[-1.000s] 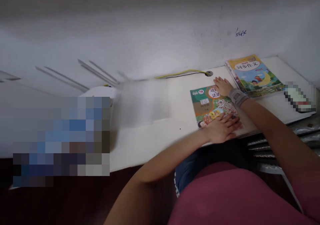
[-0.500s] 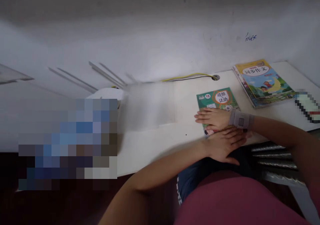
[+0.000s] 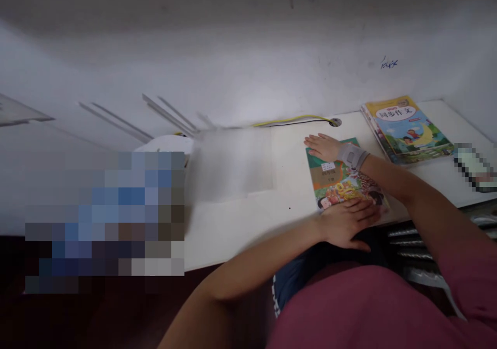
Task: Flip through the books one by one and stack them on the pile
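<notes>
A green picture-covered book [image 3: 341, 183] lies flat on the white desk [image 3: 240, 219], near its front edge. My left hand [image 3: 349, 222] rests flat on the book's near end, fingers stretched out toward the right. My right hand [image 3: 324, 147] lies flat on the book's far left corner, fingers pointing left, a grey band on its wrist [image 3: 352, 156]. Neither hand holds anything.
A stack of books with a yellow and blue cover [image 3: 407, 129] sits at the desk's back right. A yellow and black cable [image 3: 295, 120] runs along the wall into a desk hole [image 3: 336, 122]. Blurred patches lie left and far right. A metal rack [image 3: 427, 245] stands under the desk's right side.
My right hand slid from the book's middle left edge up to its far corner, uncovering the lower cover. My left hand stayed at the near end.
</notes>
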### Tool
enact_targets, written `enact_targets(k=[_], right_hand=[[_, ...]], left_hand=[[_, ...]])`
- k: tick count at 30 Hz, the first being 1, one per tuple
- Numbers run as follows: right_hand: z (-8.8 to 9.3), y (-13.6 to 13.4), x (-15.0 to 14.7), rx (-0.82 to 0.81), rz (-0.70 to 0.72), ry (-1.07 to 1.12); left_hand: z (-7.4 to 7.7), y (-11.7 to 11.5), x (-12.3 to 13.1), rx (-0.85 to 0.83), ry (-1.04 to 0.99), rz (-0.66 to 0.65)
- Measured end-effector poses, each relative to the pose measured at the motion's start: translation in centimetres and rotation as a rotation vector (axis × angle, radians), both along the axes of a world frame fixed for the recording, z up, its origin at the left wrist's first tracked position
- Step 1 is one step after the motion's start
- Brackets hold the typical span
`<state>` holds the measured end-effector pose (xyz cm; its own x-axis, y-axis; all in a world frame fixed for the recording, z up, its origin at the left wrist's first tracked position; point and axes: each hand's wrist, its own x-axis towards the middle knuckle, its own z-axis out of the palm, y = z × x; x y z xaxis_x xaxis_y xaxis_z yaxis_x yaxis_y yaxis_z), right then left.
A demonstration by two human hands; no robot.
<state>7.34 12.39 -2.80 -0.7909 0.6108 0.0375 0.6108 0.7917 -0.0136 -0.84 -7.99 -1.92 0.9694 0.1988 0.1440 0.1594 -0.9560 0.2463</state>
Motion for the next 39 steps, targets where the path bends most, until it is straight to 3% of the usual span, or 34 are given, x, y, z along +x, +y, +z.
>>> enact_targets(k=[3, 7, 9, 12, 16, 18, 20, 22, 24, 29, 31, 34, 39], right_hand=[[-0.6, -4.0, 3.6, 0.059, -0.003, 0.062], [-1.2, -11.4, 9.3, 0.077, 0.129, 0.073], [-1.3, -13.4, 11.1, 0.061, 0.148, 0.071], [-1.2, -12.2, 12.1, 0.050, 0.045, 0.081], [-0.7, -5.4, 11.1, 0.008, -0.257, 0.100], [-0.6, -2.9, 10.5, -0.012, -0.380, 0.099], [-0.7, -2.4, 10.2, -0.009, -0.436, 0.104], [-1.1, -4.1, 10.5, 0.018, -0.455, 0.113], [-1.7, -7.6, 11.4, 0.057, -0.453, 0.121], [-2.8, -18.2, 14.9, 0.119, -0.326, 0.101], [-3.0, -20.9, 15.7, 0.144, -0.380, 0.107], [-3.1, -22.5, 16.0, 0.157, -0.450, 0.109], [-2.9, -22.2, 15.8, 0.137, -0.447, 0.096]], left_hand=[[0.1, 0.1, 0.1, -0.003, 0.031, -0.001], [-0.3, 0.2, 0.2, -0.017, 0.001, -0.022], [-0.6, 0.2, 0.3, -0.035, -0.016, -0.044], [-0.6, 0.3, 0.4, -0.050, -0.012, -0.051], [0.1, 0.3, 0.4, -0.086, 0.011, -0.035], [0.3, 0.3, 0.3, -0.104, -0.010, 0.074], [0.1, 0.5, 0.3, -0.115, -0.074, 0.363], [-0.2, 0.7, 0.4, -0.122, -0.129, 0.694], [-0.6, 1.1, 0.6, -0.119, -0.121, 0.874], [-0.6, 1.6, -0.1, -0.099, 0.014, 0.957], [-0.4, 1.4, -1.4, -0.087, 0.054, 1.061], [-0.9, 0.4, -3.6, -0.080, 0.039, 1.221], [-2.5, -1.4, -4.8, -0.351, -0.290, 1.129]])
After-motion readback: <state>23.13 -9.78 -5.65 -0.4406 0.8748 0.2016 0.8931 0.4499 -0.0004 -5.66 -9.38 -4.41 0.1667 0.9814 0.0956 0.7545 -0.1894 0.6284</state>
